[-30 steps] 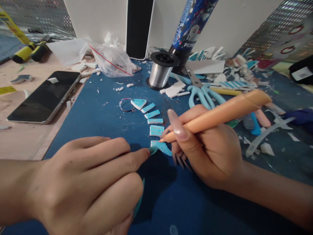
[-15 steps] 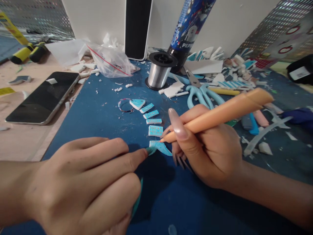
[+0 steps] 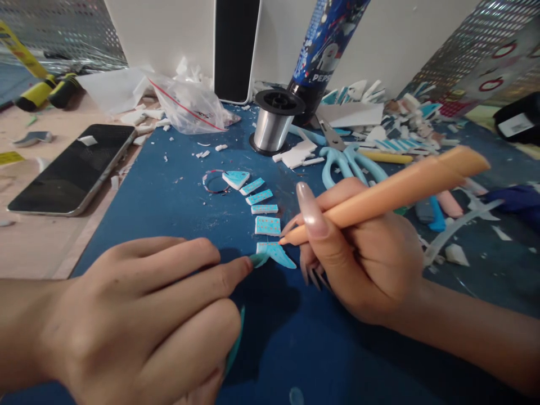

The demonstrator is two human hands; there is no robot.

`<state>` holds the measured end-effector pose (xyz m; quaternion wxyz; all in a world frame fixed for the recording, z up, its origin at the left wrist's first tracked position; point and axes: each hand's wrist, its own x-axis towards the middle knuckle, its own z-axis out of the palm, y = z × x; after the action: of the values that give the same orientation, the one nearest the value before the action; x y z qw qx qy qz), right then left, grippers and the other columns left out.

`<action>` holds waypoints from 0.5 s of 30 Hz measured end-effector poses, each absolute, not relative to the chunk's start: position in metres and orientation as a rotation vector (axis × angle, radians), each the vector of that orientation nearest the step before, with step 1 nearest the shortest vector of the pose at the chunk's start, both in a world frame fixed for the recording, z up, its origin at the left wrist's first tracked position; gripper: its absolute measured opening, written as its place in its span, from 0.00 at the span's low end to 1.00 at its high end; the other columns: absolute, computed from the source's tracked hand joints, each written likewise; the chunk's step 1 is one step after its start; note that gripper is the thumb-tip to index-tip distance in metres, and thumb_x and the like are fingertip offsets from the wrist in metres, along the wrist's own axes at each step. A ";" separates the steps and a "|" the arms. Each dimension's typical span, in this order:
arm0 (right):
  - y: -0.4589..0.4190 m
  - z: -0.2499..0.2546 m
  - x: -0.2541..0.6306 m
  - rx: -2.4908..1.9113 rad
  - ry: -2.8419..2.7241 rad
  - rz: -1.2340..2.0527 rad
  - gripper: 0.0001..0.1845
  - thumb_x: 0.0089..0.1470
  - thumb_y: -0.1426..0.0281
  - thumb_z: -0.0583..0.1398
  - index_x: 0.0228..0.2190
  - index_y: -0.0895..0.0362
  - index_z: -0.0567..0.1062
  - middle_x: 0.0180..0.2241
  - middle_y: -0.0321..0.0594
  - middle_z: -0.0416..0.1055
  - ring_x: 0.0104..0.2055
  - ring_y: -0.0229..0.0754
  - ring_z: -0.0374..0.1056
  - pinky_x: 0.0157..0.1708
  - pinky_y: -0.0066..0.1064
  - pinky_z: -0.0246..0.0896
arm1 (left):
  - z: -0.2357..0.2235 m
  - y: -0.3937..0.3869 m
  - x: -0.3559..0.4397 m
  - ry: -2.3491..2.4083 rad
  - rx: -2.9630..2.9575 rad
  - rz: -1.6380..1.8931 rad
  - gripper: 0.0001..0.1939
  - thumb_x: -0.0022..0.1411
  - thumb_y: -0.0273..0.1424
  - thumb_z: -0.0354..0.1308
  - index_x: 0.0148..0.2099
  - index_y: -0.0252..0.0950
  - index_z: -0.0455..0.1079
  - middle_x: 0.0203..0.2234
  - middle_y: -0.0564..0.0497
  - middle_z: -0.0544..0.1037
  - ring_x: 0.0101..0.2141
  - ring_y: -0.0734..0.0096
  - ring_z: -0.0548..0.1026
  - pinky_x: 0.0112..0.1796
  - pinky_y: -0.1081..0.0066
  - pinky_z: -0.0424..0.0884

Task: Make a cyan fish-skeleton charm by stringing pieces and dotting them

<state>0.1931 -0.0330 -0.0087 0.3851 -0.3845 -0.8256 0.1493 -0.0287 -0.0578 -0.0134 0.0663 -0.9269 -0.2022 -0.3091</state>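
My right hand (image 3: 358,247) grips an orange felt-tip pen (image 3: 392,188), its tip at the upper right edge of a light-blue fish-tail piece (image 3: 276,255). My left hand (image 3: 156,304) has its fingers bent and close together. One fingertip with a teal nail holds down the left side of that tail piece. Above it lie a blue rectangular piece (image 3: 268,225) with orange dots, several narrow blue strips (image 3: 264,208) and a triangular fish-head piece (image 3: 236,179), set in a curve. A thin wire ring (image 3: 215,181) reaches the head. My left palm is hidden.
Behind the pieces stand a wire spool (image 3: 273,124) and a blue Pepsi can (image 3: 327,48). Light-blue-handled pliers (image 3: 348,160) lie near my right hand among white scraps (image 3: 379,135). A phone (image 3: 76,169) and a plastic bag (image 3: 189,104) are at left.
My right hand and the pen have shifted slightly right, moving the tip along the tail piece's upper edge. My left fingertip stays on the tail piece.
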 end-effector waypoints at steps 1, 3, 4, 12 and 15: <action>-0.033 -0.009 0.193 -0.992 -2.096 0.375 0.09 0.59 0.73 0.51 0.28 0.59 0.69 0.20 0.31 0.64 0.16 0.30 0.60 0.19 0.26 0.60 | -0.013 -0.058 -0.029 -0.589 -2.792 -0.929 0.03 0.46 0.24 0.51 0.22 0.35 0.63 0.31 0.45 0.80 0.29 0.62 0.76 0.25 0.66 0.70; -0.033 -0.008 0.193 -1.009 -2.095 0.366 0.10 0.59 0.73 0.51 0.28 0.58 0.69 0.21 0.32 0.65 0.16 0.29 0.59 0.18 0.26 0.60 | -0.013 -0.059 -0.029 -0.601 -2.784 -0.916 0.03 0.46 0.24 0.51 0.22 0.35 0.63 0.31 0.45 0.80 0.30 0.62 0.76 0.25 0.66 0.70; -0.033 -0.008 0.193 -1.014 -2.099 0.362 0.10 0.59 0.72 0.51 0.27 0.58 0.69 0.21 0.32 0.65 0.16 0.29 0.59 0.18 0.26 0.60 | -0.013 -0.059 -0.029 -0.613 -2.774 -0.915 0.03 0.45 0.25 0.51 0.22 0.35 0.63 0.31 0.45 0.80 0.30 0.62 0.76 0.25 0.66 0.70; -0.033 -0.008 0.193 -1.015 -2.121 0.368 0.10 0.58 0.73 0.52 0.26 0.58 0.69 0.22 0.33 0.65 0.16 0.29 0.60 0.18 0.26 0.60 | -0.011 -0.054 -0.029 -0.572 -2.770 -0.895 0.03 0.45 0.25 0.51 0.22 0.37 0.62 0.30 0.49 0.79 0.30 0.64 0.76 0.25 0.67 0.71; -0.033 -0.008 0.192 -1.011 -2.124 0.392 0.11 0.58 0.74 0.52 0.26 0.57 0.68 0.23 0.33 0.65 0.16 0.29 0.60 0.17 0.26 0.59 | -0.010 -0.053 -0.030 -0.479 -2.791 -0.887 0.03 0.45 0.25 0.51 0.22 0.36 0.63 0.30 0.47 0.80 0.29 0.64 0.76 0.23 0.68 0.70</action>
<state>0.1922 -0.0333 -0.0082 0.3695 -0.3941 -0.8276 0.1527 -0.0303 -0.0525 -0.0105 0.0869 -0.9370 -0.1610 -0.2977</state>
